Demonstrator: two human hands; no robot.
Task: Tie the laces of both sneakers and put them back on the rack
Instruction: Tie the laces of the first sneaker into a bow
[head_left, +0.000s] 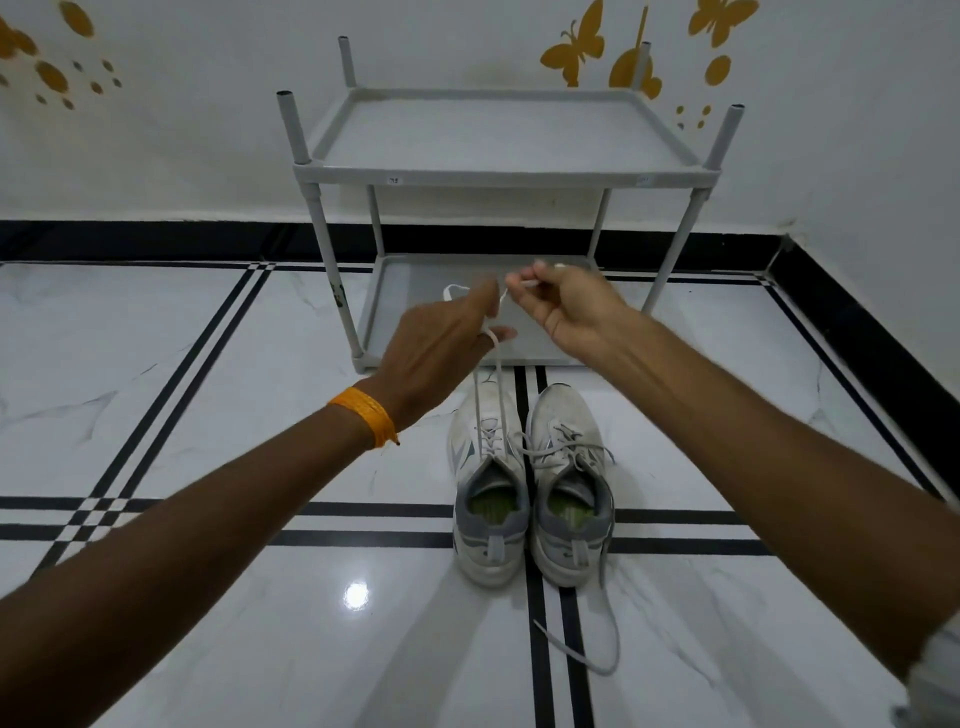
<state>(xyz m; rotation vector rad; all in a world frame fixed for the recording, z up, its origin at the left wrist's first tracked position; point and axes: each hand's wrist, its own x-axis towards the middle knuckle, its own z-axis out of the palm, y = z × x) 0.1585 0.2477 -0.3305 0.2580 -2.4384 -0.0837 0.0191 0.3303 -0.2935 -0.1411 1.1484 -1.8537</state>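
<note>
We are pinching the left sneaker's (488, 499) laces (496, 395) taut at frame centre, left hand (441, 348) and right hand (571, 312) each gripping an end. No knot is showing yet; the right sneaker (571, 493) is lying untied, and the rack (498, 174) is waiting empty.

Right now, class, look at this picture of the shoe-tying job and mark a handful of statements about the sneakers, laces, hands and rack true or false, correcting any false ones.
1. Both white-and-grey sneakers stand on the white marble floor. True.
2. The left sneaker sits on the lower shelf of the grey plastic two-shelf rack. False: both shelves are bare.
3. Both hands, left hand and right hand, hold up the left sneaker's white lace. True.
4. The right sneaker is neatly tied. False: its grey lace trails loose on the floor.
5. An orange thread band circles the right wrist. False: the left wrist.
</note>
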